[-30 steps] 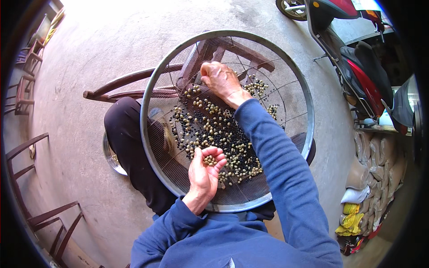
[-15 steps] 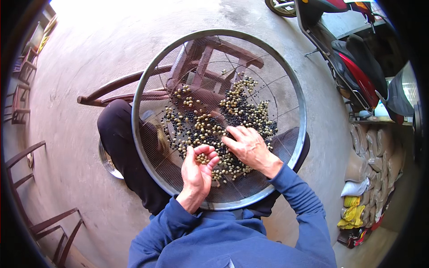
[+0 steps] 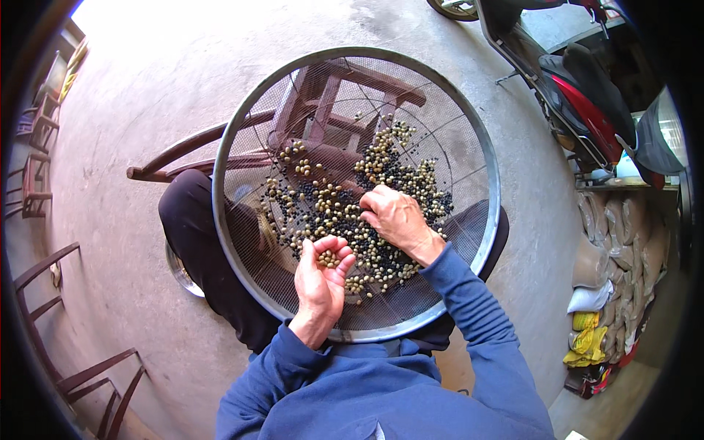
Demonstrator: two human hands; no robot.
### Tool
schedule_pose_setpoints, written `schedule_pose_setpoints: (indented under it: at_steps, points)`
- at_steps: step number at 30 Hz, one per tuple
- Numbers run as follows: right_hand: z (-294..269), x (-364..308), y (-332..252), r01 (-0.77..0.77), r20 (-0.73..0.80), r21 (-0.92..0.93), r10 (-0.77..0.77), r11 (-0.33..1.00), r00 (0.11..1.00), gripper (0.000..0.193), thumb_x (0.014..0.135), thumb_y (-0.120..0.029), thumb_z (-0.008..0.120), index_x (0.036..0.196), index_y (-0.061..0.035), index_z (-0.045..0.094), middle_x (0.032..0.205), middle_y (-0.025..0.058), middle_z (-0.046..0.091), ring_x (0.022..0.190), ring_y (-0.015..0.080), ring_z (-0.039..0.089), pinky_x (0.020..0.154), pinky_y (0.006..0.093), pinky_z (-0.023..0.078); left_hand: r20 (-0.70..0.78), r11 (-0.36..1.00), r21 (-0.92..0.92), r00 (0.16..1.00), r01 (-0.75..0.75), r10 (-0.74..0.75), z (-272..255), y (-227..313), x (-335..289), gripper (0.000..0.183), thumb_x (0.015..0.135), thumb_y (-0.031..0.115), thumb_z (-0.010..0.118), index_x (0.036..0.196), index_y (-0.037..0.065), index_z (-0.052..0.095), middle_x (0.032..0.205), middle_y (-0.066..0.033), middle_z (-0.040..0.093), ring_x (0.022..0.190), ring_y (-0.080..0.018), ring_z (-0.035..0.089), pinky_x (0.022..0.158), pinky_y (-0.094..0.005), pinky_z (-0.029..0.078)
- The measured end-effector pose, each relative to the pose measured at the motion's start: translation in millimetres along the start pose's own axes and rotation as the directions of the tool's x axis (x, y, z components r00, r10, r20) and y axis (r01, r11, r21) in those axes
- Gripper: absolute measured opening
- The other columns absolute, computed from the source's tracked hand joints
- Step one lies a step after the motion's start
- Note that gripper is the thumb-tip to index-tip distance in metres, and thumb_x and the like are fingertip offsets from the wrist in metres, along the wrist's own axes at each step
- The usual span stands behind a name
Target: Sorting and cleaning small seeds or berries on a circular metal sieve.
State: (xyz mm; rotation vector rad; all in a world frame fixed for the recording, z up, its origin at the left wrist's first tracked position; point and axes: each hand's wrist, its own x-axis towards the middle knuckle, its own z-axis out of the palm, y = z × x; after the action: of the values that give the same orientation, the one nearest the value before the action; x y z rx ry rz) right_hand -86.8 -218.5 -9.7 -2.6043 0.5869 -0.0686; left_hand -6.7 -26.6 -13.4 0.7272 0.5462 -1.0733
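Note:
A large round wire-mesh sieve with a grey metal rim (image 3: 496, 191) rests across my legs. Spread over its mesh are small, round, bean-like pieces, pale tan ones (image 3: 381, 169) mixed with black ones (image 3: 317, 202). Cupped palm up above the near part of the sieve, my left hand (image 3: 319, 290) holds several tan beans (image 3: 328, 259). To the right, my right hand (image 3: 402, 224) is over the spread with its fingertips drawn together at the beans. Whatever is between those fingertips is hidden.
Beneath the sieve's far part shows a dark wooden chair (image 3: 323, 110) lying on the floor. A metal bowl (image 3: 183, 271) is partly behind my left leg. At right stand a red and black motorbike (image 3: 587, 110) and stacked filled bags (image 3: 616, 249). More wooden chairs (image 3: 55, 301) line the left.
My right hand has shifted slightly up and its fingers have drawn together from a more spread pose. The left hand stays cupped around its beans. The whole view has shifted a little.

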Motion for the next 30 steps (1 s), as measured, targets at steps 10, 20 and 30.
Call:
schedule_pose_setpoints:
  at_steps: [10,20,30]
  points:
    - [-24.4,-8.3,-33.9,0.026,-0.151,0.269,0.015,0.963,0.988,0.007,0.081,-0.004,0.068,0.089,-0.0037,0.067,0.084,0.0128,0.065,0.077,0.0292,0.067,0.070,0.0396,0.055,0.018,1.000,0.018,1.000,0.006,-0.006,3.6,-1.9,0.3,0.048,0.111,0.043,0.043,0.113,-0.001,0.062,0.107,-0.0140,0.068,0.096,-0.0238,0.066,0.088,-0.0376,0.058]
    - [-9.3,28.7,-19.5,0.046,-0.204,0.226,0.001,0.973,0.979,0.009,0.088,-0.010,0.072,0.096,-0.0046,0.071,0.089,0.0136,0.069,0.083,0.0316,0.069,0.074,0.0405,0.056,0.036,1.000,0.026,0.999,0.010,-0.011,0.1,-2.9,1.9,0.048,0.111,0.043,0.043,0.109,0.000,0.064,0.104,-0.0143,0.069,0.094,-0.0247,0.067,0.087,-0.0379,0.058]
    - [17.9,64.8,-15.6,-0.013,0.010,0.006,0.013,1.000,1.000,0.012,0.093,-0.015,0.061,0.097,-0.0089,0.070,0.097,0.0169,0.068,0.091,0.0369,0.072,0.081,0.0482,0.059,0.007,0.999,0.042,1.000,-0.006,0.006,-5.0,-3.1,6.3,0.048,0.111,0.042,0.043,0.111,-0.002,0.064,0.106,-0.0155,0.069,0.093,-0.0249,0.067,0.086,-0.0384,0.059]
